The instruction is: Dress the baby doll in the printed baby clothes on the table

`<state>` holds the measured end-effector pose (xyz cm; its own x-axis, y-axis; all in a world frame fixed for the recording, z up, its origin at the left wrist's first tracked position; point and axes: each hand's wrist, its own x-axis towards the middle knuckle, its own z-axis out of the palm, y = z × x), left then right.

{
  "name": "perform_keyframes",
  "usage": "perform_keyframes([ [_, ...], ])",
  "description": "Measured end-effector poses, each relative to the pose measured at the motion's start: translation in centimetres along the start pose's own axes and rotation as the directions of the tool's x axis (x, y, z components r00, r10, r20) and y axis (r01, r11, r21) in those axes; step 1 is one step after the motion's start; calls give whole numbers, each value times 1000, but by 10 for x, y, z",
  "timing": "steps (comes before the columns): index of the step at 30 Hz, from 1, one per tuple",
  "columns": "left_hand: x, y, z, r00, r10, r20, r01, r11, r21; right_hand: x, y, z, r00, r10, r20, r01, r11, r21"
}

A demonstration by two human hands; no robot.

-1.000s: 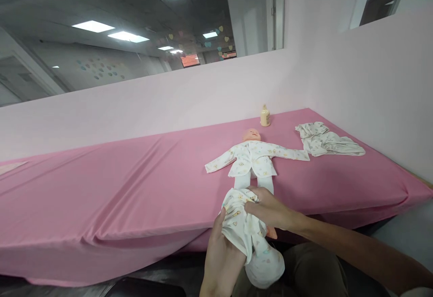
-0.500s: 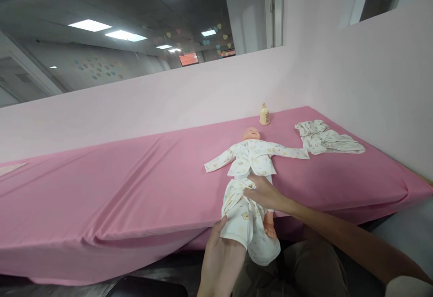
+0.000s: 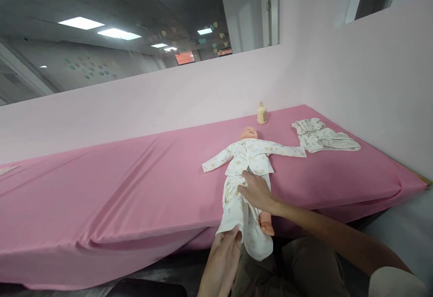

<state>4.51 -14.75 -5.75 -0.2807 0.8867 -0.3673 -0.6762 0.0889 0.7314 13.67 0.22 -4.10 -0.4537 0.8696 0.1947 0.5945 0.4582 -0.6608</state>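
l hand (image 3: 226,254) is at pants' (image 3: 232,204) lower cuff, can't tell if gripping; r hand (image 3: 256,191) pinches them nr the waist. pants lie along doll's (image 3: 249,132) legs, overhanging pink cloth's (image 3: 162,193) edge; prob light, soft, best held by waistband + cuff.

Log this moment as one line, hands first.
left hand: at lower hem of patterned pants | right hand: gripping pants near waist | baby doll: face up, one bare foot visible
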Motion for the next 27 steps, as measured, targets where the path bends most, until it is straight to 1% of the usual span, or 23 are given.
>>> perform_keyframes([
  [3, -6, 2, -1, 995, 99, 31, -103, 976, 191, 3, -2, -1, 1000, -10, 2, 10, 989, -144],
  [5, -5, 2, -2, 990, 128, 50, -138, 933, 332, 6, -2, -2, 1000, 4, -10, -7, 970, -243],
  [7, 0, -2, -6, 987, 157, 46, -161, 880, 448, 11, -1, -3, 1000, 13, -27, -21, 944, -330],
  [9, 8, -11, -12, 975, 219, 42, -209, 829, 519, 15, 0, -4, 1000, 4, -28, -14, 928, -371],
  [11, 15, -19, -18, 949, 306, 73, -290, 763, 577, 18, 2, -4, 1000, -10, -8, 6, 931, -366],
  [13, 20, -24, -22, 923, 373, 93, -334, 658, 675, 19, 5, -6, 1000, -16, 11, 19, 941, -337],
  [16, 22, -26, -23, 899, 425, 107, -308, 439, 844, 16, 10, -12, 1000, -23, -17, 18, 965, -263],
  [18, 23, -26, -23, 873, 465, 149, -309, 290, 906, 9, 15, -16, 999, -41, -35, 34, 982, -187],
  [20, 26, -26, -25, 831, 521, 192, -330, 184, 926, -3, 24, -19, 995, -74, -61, 68, 993, -96],
  [22, 30, -27, -29, 801, 565, 199, -319, 122, 940, -22, 37, -19, 984, -107, -142, 106, 994, -12],
  [23, 32, -26, -34, 795, 572, 199, -304, 93, 948, -35, 44, -18, 970, -112, -217, 119, 993, 19],
  [24, 34, -24, -39, 796, 571, 204, -288, 60, 956, -49, 53, -15, 946, -116, -303, 132, 991, 34],
  [25, 34, -19, -44, 806, 551, 214, -272, 23, 962, -65, 61, -12, 910, -107, -400, 132, 991, 34],
  [26, 34, -12, -50, 830, 507, 234, -263, -14, 965, -81, 71, -7, 868, -100, -486, 127, 992, 23],
  [27, 32, -3, -55, 859, 442, 259, -265, -48, 963, -97, 79, -1, 846, -113, -521, 135, 991, 3],
])
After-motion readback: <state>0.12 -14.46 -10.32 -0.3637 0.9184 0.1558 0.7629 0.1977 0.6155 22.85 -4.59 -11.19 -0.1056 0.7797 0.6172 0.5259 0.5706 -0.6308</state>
